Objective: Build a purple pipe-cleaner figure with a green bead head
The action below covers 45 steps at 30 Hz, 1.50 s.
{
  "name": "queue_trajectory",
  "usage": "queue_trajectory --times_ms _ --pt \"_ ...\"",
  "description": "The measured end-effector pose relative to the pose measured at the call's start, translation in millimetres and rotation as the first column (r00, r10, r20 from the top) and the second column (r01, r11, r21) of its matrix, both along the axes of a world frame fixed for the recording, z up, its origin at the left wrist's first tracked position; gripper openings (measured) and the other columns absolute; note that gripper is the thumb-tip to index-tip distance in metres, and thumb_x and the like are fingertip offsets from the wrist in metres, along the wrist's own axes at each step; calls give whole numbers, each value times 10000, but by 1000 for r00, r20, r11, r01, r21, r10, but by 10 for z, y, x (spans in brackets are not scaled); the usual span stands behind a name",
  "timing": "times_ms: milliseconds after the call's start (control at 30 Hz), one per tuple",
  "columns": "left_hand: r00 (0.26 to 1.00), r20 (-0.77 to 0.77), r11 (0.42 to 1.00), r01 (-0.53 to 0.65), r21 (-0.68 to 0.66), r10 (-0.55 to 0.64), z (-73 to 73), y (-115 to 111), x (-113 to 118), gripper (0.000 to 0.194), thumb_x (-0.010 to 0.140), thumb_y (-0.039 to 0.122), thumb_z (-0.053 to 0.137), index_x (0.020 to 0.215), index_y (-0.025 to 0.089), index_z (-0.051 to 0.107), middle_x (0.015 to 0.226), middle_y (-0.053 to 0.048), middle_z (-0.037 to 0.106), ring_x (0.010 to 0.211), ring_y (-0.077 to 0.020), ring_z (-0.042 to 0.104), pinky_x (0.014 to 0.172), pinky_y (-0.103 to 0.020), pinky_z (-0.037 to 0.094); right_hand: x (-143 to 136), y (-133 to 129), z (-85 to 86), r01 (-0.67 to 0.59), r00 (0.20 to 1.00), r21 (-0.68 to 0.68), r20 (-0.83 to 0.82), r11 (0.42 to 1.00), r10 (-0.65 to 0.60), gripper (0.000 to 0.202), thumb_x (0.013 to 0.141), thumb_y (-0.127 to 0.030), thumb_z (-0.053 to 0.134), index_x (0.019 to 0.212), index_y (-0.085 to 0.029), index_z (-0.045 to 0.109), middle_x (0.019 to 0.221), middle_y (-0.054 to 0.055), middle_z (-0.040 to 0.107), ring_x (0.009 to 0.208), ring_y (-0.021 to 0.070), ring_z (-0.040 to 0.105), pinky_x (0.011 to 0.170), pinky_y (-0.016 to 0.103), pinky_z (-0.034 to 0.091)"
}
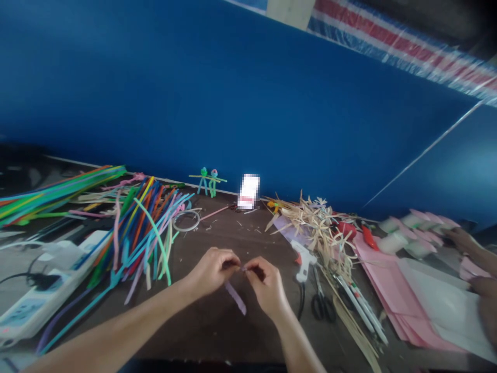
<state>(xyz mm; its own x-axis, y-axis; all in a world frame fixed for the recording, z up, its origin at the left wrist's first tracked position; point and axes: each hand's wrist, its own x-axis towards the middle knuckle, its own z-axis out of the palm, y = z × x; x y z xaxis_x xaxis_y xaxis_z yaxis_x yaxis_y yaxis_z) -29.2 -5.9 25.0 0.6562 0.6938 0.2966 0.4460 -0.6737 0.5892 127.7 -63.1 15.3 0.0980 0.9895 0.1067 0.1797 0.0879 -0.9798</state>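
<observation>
Over the middle of the dark table, my left hand [216,269] and my right hand [265,284] face each other, fingertips almost touching. Both pinch a thin purple pipe cleaner [236,298], whose fuzzy free end hangs down below my left fingers. The part between the fingertips is small and mostly hidden. To the right of my right hand lie a white glue gun [305,260] and black-handled scissors [323,305]. Left of my left hand spreads a pile of colourful pipe cleaners [135,233].
A white power strip [54,285] lies at the left. Two small pipe-cleaner figures [208,181] and a lit phone [248,191] stand by the blue wall. Dried straw flowers [310,217] and pink sheets [388,295] are on the right, where another person's hand [464,241] reaches in.
</observation>
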Motion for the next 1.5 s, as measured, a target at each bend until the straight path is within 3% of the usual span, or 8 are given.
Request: queue_trajectory --times_ms 200,533,700,800,933,1033,1300,1500 --pt "988 -66 942 153 299 -140 130 -8 -61 166 836 210 434 763 187 581 691 5 595 682 -125 496 732 -306 270 102 47 2 -214 908 -332 -415 919 61 241 664 -382 593 653 -149 531 511 -18 542 407 80 459 380 185 353" --pt "964 -138 871 264 414 -227 232 4 -87 206 847 182 391 784 199 586 677 8 591 682 -126 465 785 -331 255 146 77 18 -358 904 -393 -374 847 208 237 599 -337 634 546 -140 513 426 -44 494 359 64 427 351 175 330" --pt "965 -147 925 253 285 -219 232 14 -76 208 844 254 422 738 190 589 651 8 577 662 -128 484 731 -307 268 135 93 59 -345 938 -383 -171 857 302 146 623 -266 599 587 -151 517 436 -54 489 379 67 418 404 190 334" --pt "972 -115 959 223 175 -205 206 52 -71 190 819 269 465 714 176 593 637 8 572 649 -127 503 698 -283 282 95 70 102 -245 942 -265 164 932 294 77 666 -209 542 609 -160 527 481 -46 498 431 82 443 437 191 316" --pt "990 -64 983 114 -143 -124 158 120 -58 130 760 223 511 716 150 610 653 11 594 635 -122 523 613 -221 323 3 11 126 -136 751 134 660 982 13 99 684 -102 493 673 -173 563 634 -4 570 600 119 509 569 213 336" --pt "997 -54 937 41 -347 -64 135 148 -59 136 733 213 507 720 133 616 638 10 601 615 -125 523 544 -190 337 -40 -4 107 -160 646 249 758 955 -90 128 733 -107 467 724 -177 573 687 25 589 659 138 529 616 221 345" --pt "991 -100 995 94 18 -92 172 101 -93 92 741 202 534 734 177 622 700 -8 638 703 -152 563 689 -257 319 44 53 141 -125 734 20 675 992 79 53 700 -154 515 687 -184 557 579 -36 563 522 97 487 502 180 300" --pt "991 -101 986 71 -149 -86 143 116 -60 152 674 149 537 766 179 654 695 -2 651 622 -123 547 571 -201 336 47 49 133 -210 556 121 831 970 17 115 673 -91 475 654 -189 534 619 -23 566 575 109 493 534 207 264"
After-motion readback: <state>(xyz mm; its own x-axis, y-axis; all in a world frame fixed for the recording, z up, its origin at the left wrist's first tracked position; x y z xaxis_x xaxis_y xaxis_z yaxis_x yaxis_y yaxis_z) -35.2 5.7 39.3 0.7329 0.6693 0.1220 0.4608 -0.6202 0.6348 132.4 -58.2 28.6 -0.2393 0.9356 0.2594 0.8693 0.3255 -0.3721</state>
